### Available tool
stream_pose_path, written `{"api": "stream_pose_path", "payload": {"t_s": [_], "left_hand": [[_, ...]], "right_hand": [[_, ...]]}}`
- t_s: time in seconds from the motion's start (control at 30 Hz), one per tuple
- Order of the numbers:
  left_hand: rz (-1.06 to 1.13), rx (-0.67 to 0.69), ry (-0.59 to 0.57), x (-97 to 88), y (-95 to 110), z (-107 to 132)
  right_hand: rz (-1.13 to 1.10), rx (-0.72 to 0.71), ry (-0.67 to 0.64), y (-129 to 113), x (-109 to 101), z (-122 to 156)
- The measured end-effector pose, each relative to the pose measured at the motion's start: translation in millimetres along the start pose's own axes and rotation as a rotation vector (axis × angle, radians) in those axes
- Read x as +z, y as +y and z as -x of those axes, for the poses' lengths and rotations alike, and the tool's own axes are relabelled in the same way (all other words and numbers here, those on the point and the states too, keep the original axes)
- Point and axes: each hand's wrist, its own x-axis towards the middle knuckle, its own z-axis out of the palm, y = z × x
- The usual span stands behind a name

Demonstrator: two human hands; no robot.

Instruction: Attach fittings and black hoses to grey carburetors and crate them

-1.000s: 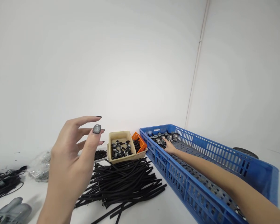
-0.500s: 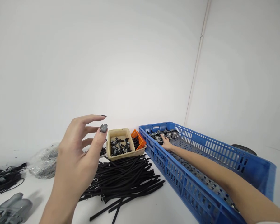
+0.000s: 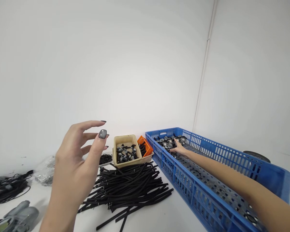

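Observation:
My left hand (image 3: 78,161) is raised over the left side of the white table, its fingers curved and apart with nothing between them. Below and behind it lies a pile of black tubes or straps (image 3: 132,190). My right hand (image 3: 180,149) reaches deep into a long blue plastic crate (image 3: 193,190), its fingers spread beside a group of small grey-and-black parts (image 3: 168,141) at the far end. Whether the fingertips touch those parts I cannot tell. More dark ring-shaped pieces lie on the crate's perforated grey floor (image 3: 212,185).
A cream tray (image 3: 115,151) of small black-and-silver parts stands at the back, beside an orange basket (image 3: 149,149). On the left are a clear plastic bag (image 3: 44,170), tangled black cords (image 3: 12,187) and a grey device (image 3: 19,216). A white wall (image 3: 135,64) rises behind.
The view has shifted a little, moving the table things slightly right. My right hand has moved slightly right among the parts in the crate. My left hand stays raised, slightly lower left in view.

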Motion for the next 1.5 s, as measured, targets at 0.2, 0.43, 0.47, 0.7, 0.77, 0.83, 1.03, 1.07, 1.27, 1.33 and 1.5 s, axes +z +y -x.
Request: {"api": "stream_pose_path", "payload": {"t_s": [0.2, 0.43, 0.47, 0.7, 0.77, 0.83, 1.03, 1.07, 1.27, 1.33, 1.5], "left_hand": [[0.034, 0.045, 0.045, -4.2, -4, -2], [0.037, 0.079, 0.049, -6.4, -4, 0], [0.042, 0.085, 0.055, -7.3, -3, 1], [0.061, 0.094, 0.133, -18.1, 6, 3], [0.063, 0.103, 0.133, -20.7, 5, 3], [0.061, 0.11, 0.123, -21.4, 3, 3], [0.016, 0.098, 0.076, -6.6, -2, 2], [0.012, 0.097, 0.067, -3.1, -3, 2], [-0.041, 0.079, -0.01, 13.5, -10, 3], [-0.071, 0.081, -0.042, 18.3, -10, 4], [-0.248, 0.073, -0.258, 14.0, -11, 5]], "right_hand": [[0.074, -0.175, 0.18, -46, -32, -14], [0.238, -0.508, -0.01, -176, 18, -24], [0.275, -0.541, -0.096, -191, 40, -20], [0.509, -0.467, -0.565, -205, 187, 33], [0.52, -0.428, -0.598, -191, 202, 40], [0.49, -0.419, -0.596, -176, 203, 41], [0.228, -0.479, -0.362, -165, 173, 34], [0.17, -0.493, -0.284, -169, 164, 34], [-0.118, -0.543, 0.017, -190, 102, 54], [-0.189, -0.569, 0.042, -194, 86, 66], [-0.392, -0.638, 0.065, -207, 62, 96]]}}
